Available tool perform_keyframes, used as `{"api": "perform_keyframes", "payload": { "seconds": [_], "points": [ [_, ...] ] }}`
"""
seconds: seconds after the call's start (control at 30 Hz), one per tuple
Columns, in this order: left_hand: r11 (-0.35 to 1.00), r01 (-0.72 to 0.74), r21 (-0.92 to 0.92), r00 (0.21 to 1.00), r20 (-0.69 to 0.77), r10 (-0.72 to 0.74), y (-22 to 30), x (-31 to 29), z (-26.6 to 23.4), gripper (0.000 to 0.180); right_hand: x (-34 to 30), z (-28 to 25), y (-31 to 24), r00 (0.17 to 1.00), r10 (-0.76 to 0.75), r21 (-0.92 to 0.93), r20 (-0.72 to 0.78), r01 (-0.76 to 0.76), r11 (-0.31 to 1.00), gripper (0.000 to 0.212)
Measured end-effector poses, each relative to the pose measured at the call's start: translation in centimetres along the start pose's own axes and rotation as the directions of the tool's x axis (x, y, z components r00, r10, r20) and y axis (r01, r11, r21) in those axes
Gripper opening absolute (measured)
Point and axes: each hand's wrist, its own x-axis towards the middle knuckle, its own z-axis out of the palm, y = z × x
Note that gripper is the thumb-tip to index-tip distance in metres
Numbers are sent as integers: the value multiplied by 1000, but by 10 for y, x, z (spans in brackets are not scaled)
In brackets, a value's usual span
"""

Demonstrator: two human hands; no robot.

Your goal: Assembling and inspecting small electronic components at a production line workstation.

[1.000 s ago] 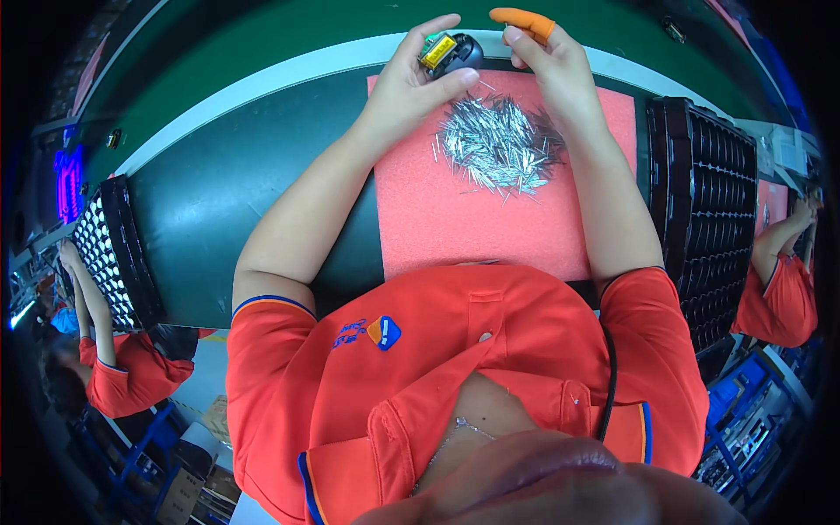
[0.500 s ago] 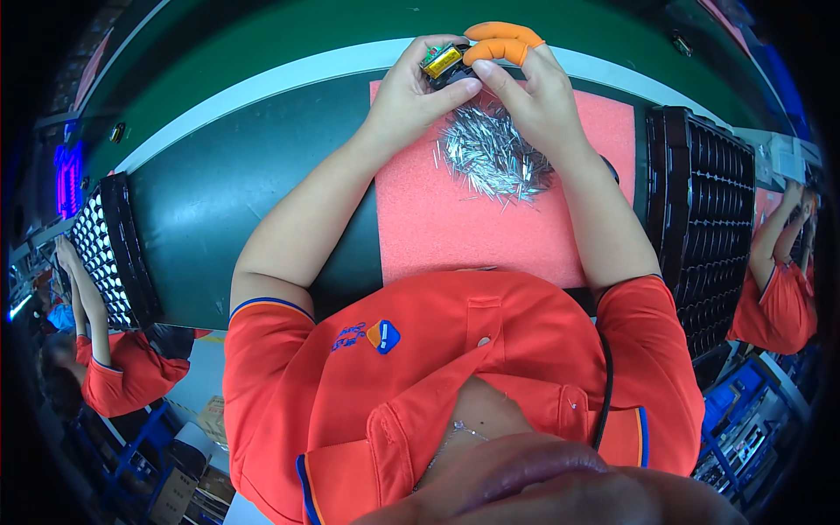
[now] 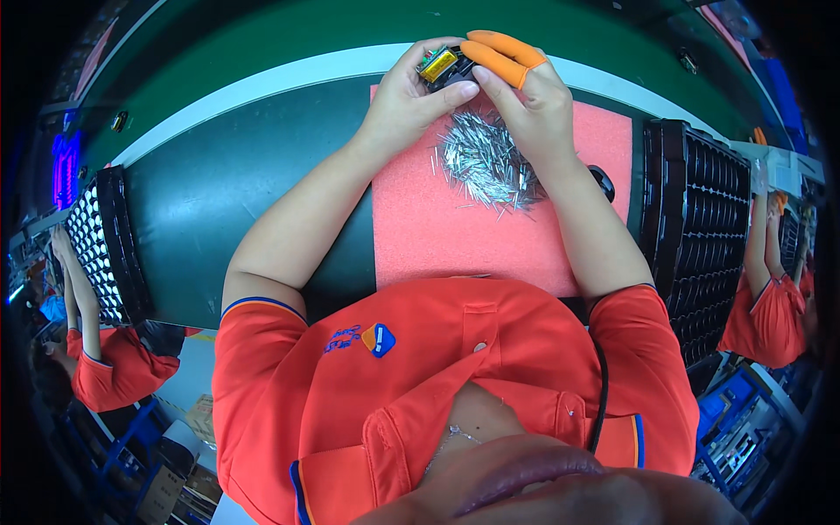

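Observation:
My left hand [image 3: 404, 94] holds a small black part with a yellow and green top [image 3: 440, 65] above the far edge of a pink foam mat [image 3: 455, 227]. My right hand [image 3: 525, 101], with orange finger cots on two fingertips, presses against the same part from the right. Just below both hands, a heap of thin silver metal pins [image 3: 486, 159] lies on the mat.
A black slotted tray [image 3: 704, 219] stands to the right, a black tray with white pieces [image 3: 101, 249] to the left. A small black round part [image 3: 602, 182] sits by my right forearm. A green conveyor belt [image 3: 262, 44] runs beyond. Other people in orange shirts work at both sides.
My right hand has come in from the upper right and closed onto the black part held in my left hand. The orange-capped fingers now rest on it.

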Motion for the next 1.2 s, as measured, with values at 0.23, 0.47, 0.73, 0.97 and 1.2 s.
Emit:
{"api": "perform_keyframes", "payload": {
  "seconds": [0.23,0.47,0.73,0.97,1.2],
  "points": [
    [984,-148,94,986,-63,154,-9,4,0,49,-6,6,-6,969,239,267,56,-246,932,26],
    [959,-31,280,990,-125,68,-7,0,-5,45,-6,12,-5,998,54,109,29,-56,992,25],
    [683,-62,728,949,-169,266,12,15,-16,60,14,-40,6,861,508,247,5,-494,834,34],
    [158,-1,987,860,-79,504,4,93,-147,67,-19,-125,11,782,624,-9,11,-623,782,36],
    [324,55,944,854,-213,476,0,98,-141,50,-104,-149,12,819,518,-361,247,-419,833,27]
  ]
}}
